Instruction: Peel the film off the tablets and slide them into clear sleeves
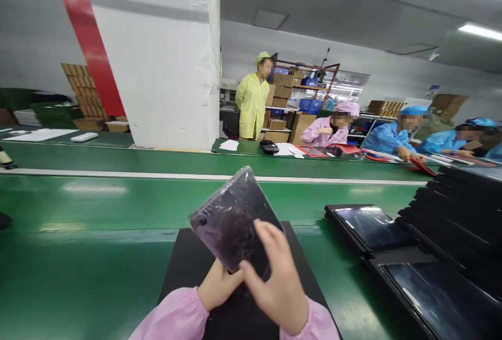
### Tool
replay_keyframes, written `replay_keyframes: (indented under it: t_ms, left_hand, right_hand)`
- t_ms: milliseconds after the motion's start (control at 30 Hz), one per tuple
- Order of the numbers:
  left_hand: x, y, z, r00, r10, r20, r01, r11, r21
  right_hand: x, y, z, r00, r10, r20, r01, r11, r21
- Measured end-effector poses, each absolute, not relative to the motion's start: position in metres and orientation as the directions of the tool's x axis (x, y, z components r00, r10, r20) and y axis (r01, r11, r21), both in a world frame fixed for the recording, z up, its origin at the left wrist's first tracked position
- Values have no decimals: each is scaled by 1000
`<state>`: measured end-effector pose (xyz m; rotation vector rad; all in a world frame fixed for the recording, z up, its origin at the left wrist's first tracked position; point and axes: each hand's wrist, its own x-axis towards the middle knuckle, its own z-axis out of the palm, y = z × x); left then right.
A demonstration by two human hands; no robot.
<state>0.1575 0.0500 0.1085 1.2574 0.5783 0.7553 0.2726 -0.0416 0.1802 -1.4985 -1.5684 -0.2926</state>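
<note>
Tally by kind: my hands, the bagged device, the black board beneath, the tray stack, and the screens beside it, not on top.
Hands, left and right: 2
Bagged device: 1
Board: 1
Stack: 1
Screens: 2
Total: 7

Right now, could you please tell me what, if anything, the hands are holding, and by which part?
The left hand grips a plastic-wrapped flat device by its bottom corner; the right hand is open over its face.

Green bench [98, 277], black mat [188, 256], black trays [356, 235] stacked at right, white papers [229, 145].
</note>
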Motion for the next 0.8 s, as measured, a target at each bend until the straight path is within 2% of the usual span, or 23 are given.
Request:
replay_keyframes:
  t_ms: [67, 133, 200, 300, 467, 567, 700, 800]
  left_hand:
    - [142, 53, 117, 688, 725, -22, -225, 241, 944]
    - [126, 60, 121, 779, 621, -81, -248, 424, 871]
    - [111, 71, 118, 839, 532, -115, -223, 528, 819]
    - [95, 91, 103, 859, 501, -103, -166, 463, 871]
    - [82, 109, 81, 900, 423, -106, -47, 336, 941]
    - [81, 111, 79, 921, 368, -127, 7, 310, 951]
    - [79, 111, 79, 930, 347, -123, 10, 310, 951]
    - [77, 111, 79, 933, 347, -94, -23, 318, 948]
  right_hand:
    - [295, -41, 177, 344, 596, 725, 884, 54, -464]
    - [312, -45, 170, 471, 645, 602, 806, -36, -591]
    - [319, -48, 160, 463, 781, 420, 699, -30, -715]
    - [316, -47, 143, 384, 880, 279, 605, -12, -796]
    - [308, -35, 120, 463, 805, 370, 661, -35, -750]
    - [305, -30, 119, 484, 739, 468, 744, -67, -665]
    - [290, -26, 127, 396, 667, 631, 869, -49, -492]
    - [270, -21, 133, 315, 648, 694, 903, 21, -430]
